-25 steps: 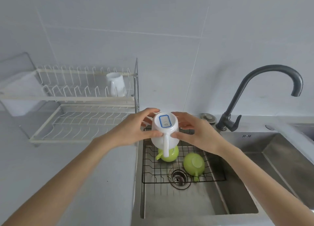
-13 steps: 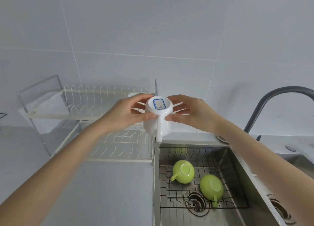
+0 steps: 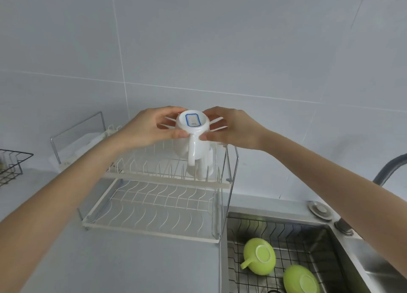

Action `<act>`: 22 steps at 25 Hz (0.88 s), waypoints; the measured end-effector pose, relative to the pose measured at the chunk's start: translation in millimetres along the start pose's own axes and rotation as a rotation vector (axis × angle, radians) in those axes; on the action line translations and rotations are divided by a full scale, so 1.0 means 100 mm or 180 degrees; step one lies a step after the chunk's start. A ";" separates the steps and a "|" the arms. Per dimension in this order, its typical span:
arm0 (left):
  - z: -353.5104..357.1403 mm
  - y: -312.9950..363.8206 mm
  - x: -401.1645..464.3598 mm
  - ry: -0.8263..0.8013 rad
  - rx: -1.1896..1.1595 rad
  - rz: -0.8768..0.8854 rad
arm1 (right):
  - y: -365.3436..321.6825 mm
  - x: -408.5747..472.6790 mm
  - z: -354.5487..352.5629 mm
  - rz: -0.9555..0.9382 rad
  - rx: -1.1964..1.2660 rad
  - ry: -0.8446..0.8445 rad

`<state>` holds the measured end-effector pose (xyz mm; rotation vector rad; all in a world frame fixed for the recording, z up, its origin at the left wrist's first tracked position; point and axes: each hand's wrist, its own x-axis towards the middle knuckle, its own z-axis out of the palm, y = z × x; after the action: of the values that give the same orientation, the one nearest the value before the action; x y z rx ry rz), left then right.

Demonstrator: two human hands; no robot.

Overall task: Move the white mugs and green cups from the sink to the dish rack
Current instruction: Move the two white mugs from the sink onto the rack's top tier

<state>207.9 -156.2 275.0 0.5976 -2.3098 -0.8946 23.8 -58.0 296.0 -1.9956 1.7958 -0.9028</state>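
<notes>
I hold a white mug (image 3: 192, 136) upside down, its blue-framed label on the base facing up and its handle toward me. My left hand (image 3: 152, 127) grips its left side and my right hand (image 3: 231, 127) its right side. The mug hangs over the right end of the upper tier of the white dish rack (image 3: 167, 180). Just behind and below it, a second white mug (image 3: 201, 171) stands on that tier, partly hidden. Two green cups (image 3: 261, 256) (image 3: 300, 279) lie bottom-up on the wire grid in the sink (image 3: 343, 259).
The rack's lower tier (image 3: 152, 211) holds nothing. A black wire basket (image 3: 12, 167) sits at the far left on the grey counter (image 3: 110, 264). A dark faucet (image 3: 389, 169) rises at the right edge. A tiled wall stands close behind the rack.
Both hands carried the white mug up and leftward from above the sink to over the rack's upper tier. My view turned left, so the rack now sits central.
</notes>
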 end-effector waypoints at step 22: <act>-0.20 -1.52 0.32 -0.0779 -0.0077 -0.1242 | 0.49 1.21 1.04 0.0242 -0.1196 -0.0987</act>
<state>226.7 -286.5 190.0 1.0002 -2.4350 -1.2322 53.1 -202.2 217.4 -2.1193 1.9450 -0.2221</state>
